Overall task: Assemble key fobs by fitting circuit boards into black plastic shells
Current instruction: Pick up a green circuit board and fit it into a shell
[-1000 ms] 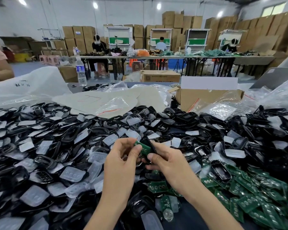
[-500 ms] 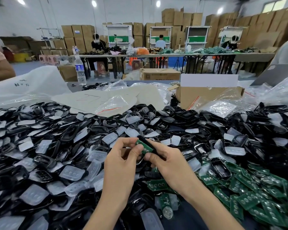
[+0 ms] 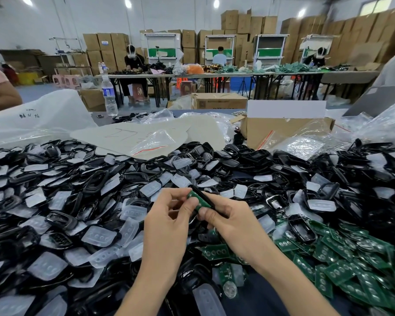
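My left hand (image 3: 169, 215) and my right hand (image 3: 228, 220) meet above the middle of the pile. Between them they hold a black plastic shell (image 3: 203, 196) with a green circuit board (image 3: 197, 200) lying in it. My left thumb and curled fingers pinch the board's near end; my right thumb and fingers grip the shell from the right. The shell's underside is hidden by my fingers. A heap of black shells and clear rubber button pads (image 3: 96, 236) covers the table. Loose green circuit boards (image 3: 342, 267) lie at the right front.
An open cardboard box (image 3: 283, 131) and clear plastic bags (image 3: 306, 144) stand behind the pile at the right. A white bag (image 3: 37, 115) and a water bottle (image 3: 108, 96) are at the back left. Other workers sit at far tables.
Both hands have stayed at the same spot. The shell and board sit slightly higher and more level between my fingers, and my left thumb has slid along the board.
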Action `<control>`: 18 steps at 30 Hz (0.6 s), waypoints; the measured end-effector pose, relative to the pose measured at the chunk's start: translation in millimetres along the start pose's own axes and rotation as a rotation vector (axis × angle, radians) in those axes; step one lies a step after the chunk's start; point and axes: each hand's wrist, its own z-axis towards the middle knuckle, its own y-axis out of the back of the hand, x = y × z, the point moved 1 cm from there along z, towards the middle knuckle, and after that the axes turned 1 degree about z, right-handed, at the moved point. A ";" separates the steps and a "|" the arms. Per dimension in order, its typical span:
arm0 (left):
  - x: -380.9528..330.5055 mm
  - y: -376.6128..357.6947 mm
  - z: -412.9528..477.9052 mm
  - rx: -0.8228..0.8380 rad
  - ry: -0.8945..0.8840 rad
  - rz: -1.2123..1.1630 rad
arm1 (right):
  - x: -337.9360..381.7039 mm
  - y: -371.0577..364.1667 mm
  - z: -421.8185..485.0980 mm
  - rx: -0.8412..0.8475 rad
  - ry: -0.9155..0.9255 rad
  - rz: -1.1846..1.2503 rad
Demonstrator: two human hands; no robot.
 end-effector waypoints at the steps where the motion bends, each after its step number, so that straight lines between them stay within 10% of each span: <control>1: 0.0 0.0 -0.3 -0.007 -0.017 0.020 | 0.8 -0.3 -0.3 -0.001 0.000 0.010; 18: 1.8 -3.0 -2.5 -0.024 -0.055 0.074 | 6.3 -1.3 -2.5 -0.002 0.005 0.102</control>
